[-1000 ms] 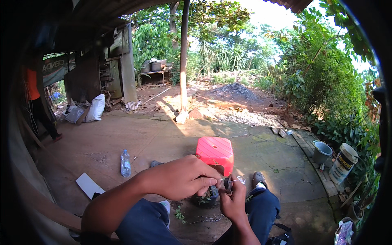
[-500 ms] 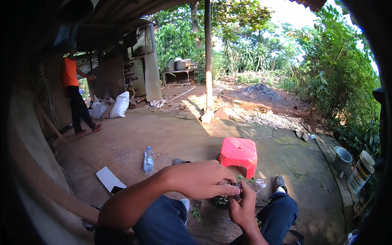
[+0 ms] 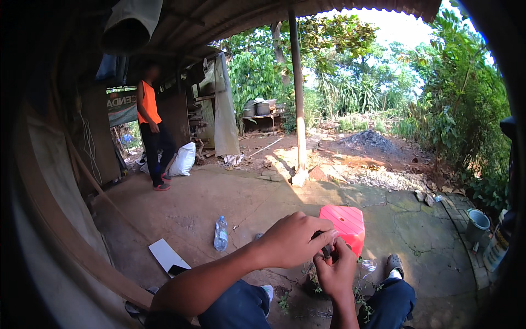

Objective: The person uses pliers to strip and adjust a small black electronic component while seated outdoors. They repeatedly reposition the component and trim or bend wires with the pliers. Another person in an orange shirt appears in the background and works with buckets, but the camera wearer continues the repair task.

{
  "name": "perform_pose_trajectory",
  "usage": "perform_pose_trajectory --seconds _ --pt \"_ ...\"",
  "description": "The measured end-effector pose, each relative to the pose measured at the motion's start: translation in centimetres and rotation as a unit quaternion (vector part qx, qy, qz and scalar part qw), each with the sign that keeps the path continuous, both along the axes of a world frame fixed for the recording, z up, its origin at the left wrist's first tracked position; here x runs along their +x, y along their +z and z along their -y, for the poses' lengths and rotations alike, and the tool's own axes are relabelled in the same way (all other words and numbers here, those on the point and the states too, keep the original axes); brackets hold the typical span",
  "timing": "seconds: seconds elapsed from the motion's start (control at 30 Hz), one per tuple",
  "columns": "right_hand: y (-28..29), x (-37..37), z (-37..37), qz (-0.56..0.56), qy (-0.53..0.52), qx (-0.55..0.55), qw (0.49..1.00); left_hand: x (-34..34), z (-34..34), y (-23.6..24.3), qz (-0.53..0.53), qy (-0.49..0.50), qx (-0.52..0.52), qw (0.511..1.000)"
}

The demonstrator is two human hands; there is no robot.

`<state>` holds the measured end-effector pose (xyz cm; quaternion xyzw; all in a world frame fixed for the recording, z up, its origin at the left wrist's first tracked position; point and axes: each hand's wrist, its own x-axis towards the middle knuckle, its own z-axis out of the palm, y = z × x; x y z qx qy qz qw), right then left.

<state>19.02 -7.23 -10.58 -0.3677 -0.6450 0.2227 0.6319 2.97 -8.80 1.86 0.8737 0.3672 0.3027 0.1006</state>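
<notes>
My left hand (image 3: 298,238) reaches across from the lower left, closed at the fingertips around a small dark object (image 3: 326,249), which looks like a tool. My right hand (image 3: 337,271) grips the same object from below, touching my left fingers. Just beyond both hands is a red plastic stool (image 3: 342,216). Beneath them, partly covered, stands a leafy plant in a dark pot (image 3: 311,282), with loose sprigs near my right forearm. A coil of pale wire (image 3: 368,265) lies right of my hands.
A person (image 3: 150,126) in an orange top stands back left near a white sack (image 3: 183,160). A water bottle (image 3: 221,233) and white board (image 3: 164,255) lie left. A wooden post (image 3: 298,109) stands ahead. Grey bucket (image 3: 476,223) and white container (image 3: 496,247) line the right edge.
The view has swung left and up, so the scene sits further right and lower. The person in orange has walked rightward toward the sack. My hands remain together at the dark object.
</notes>
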Motion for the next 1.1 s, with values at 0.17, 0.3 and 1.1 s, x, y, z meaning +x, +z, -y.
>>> perform_pose_trajectory --seconds 0.17,0.3,1.1 --pt "-2.4 0.5 0.0 0.000 -0.002 0.054 0.999 0.0 0.0 -1.0 -0.025 0.012 -0.010 1.000" --pt "-3.0 0.5 -0.1 0.017 -0.063 0.079 0.995 0.2 0.0 -1.0 -0.038 0.018 0.004 0.999" --pt "-3.7 2.2 -0.4 0.012 -0.090 -0.007 0.996 2.1 0.2 -1.1 -0.057 0.114 0.001 0.992"
